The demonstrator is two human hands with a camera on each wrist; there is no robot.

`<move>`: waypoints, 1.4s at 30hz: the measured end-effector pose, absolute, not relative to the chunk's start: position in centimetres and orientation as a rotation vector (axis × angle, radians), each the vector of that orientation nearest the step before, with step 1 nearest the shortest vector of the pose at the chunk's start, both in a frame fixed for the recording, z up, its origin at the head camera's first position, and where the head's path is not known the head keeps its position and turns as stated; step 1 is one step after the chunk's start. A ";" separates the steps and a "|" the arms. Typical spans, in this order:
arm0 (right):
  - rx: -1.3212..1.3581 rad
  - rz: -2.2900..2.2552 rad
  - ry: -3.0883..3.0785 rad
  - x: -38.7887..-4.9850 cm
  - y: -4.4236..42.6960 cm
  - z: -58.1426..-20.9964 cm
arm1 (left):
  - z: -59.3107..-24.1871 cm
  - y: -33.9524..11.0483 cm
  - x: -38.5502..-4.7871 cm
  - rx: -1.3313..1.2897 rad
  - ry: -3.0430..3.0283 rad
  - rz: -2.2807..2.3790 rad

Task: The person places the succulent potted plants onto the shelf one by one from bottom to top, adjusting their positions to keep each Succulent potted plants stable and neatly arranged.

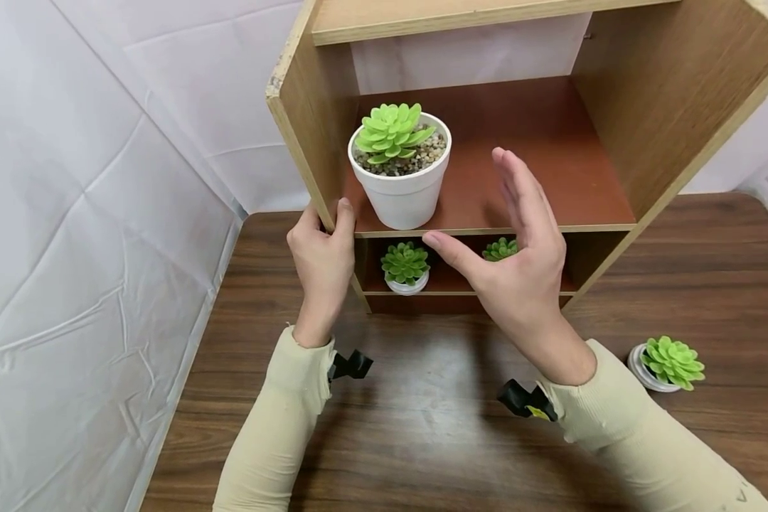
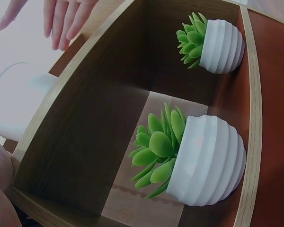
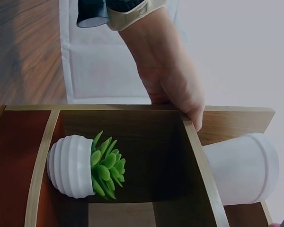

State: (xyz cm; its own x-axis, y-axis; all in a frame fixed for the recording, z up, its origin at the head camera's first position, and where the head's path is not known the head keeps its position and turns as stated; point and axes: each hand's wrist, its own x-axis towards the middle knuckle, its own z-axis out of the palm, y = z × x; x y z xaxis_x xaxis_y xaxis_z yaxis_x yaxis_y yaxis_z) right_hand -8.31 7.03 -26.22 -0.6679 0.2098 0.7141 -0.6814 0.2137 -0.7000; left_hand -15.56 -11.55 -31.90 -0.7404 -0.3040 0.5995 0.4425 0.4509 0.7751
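Note:
My left hand [image 1: 323, 256] grips the left side panel [image 1: 307, 135] of a wooden shelf unit, its thumb on the front edge and its other fingers partly hidden behind. A large white pot [image 1: 403, 195] with a light green succulent [image 1: 393, 131] and pebbles stands upright at the left of the reddish-brown upper shelf [image 1: 518, 142]. To the right of this pot, my right hand [image 1: 518, 263] is held in the air with thumb and fingers spread apart, holding nothing. In the right wrist view, the left hand [image 3: 173, 80] holds the panel beside the large pot [image 3: 241, 168].
Two small succulents in ribbed white pots [image 2: 208, 161] [image 2: 222, 47] stand in the lower compartment. Another small potted succulent [image 1: 672, 363] is on the wooden table [image 1: 422, 427], near the right forearm. White sheeting [image 1: 102, 213] hangs at the left and behind.

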 end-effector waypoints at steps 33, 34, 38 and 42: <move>0.356 1.530 -1.672 -6.3 8.8 -27.5 | -32.0 -11.6 -15.8 -0.102 -2.006 -1.323; 0.352 1.532 -1.670 -6.2 8.9 -27.5 | -32.0 -11.6 -15.8 -0.099 -2.005 -1.328; 0.339 1.536 -1.660 -6.0 9.3 -27.8 | -32.1 -11.6 -15.7 -0.097 -1.997 -1.343; 0.328 1.548 -1.652 -5.8 10.0 -28.0 | -32.1 -11.6 -15.7 -0.098 -2.000 -1.346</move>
